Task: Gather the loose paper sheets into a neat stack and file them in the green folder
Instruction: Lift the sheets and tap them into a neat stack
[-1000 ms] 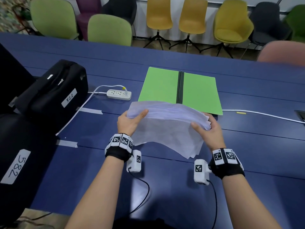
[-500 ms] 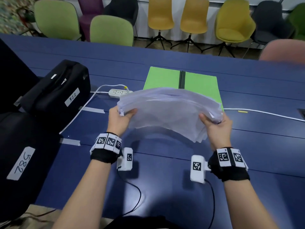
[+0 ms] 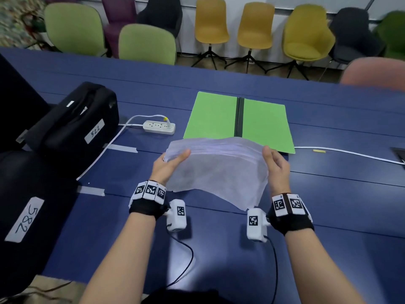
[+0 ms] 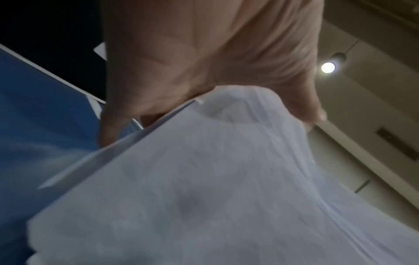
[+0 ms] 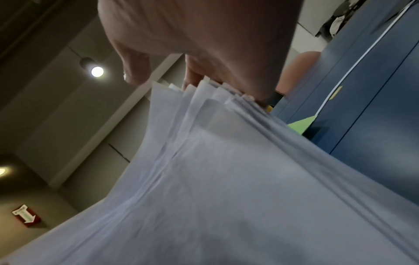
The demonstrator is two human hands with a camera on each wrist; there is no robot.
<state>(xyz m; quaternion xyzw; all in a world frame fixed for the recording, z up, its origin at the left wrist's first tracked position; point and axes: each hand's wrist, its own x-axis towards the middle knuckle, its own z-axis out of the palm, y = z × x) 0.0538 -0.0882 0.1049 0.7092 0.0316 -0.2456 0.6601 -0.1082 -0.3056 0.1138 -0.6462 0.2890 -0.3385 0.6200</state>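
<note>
A sheaf of white paper sheets point(image 3: 217, 170) point(image 4: 204, 188) point(image 5: 226, 179) hangs between both hands above the blue table, edges uneven and fanned, lower edge drooping toward me. My left hand point(image 3: 169, 164) point(image 4: 181, 62) pinches its left upper corner, thumb on top. My right hand point(image 3: 277, 165) point(image 5: 204, 44) grips the right upper corner, fingers curled behind the sheets. The green folder point(image 3: 219, 119) lies open and flat just beyond the sheets, black spine in the middle; its corner point(image 5: 302, 125) shows in the right wrist view.
A white power strip point(image 3: 159, 127) with its cable lies left of the folder. Two black cases point(image 3: 72, 121) labelled 522 and 582 stand at the left. A white cable point(image 3: 350, 152) runs along the table at right. Chairs line the far side.
The sheaf was raised over the folder half a second ago and has come back down toward me; both hands keep their hold on its upper corners.
</note>
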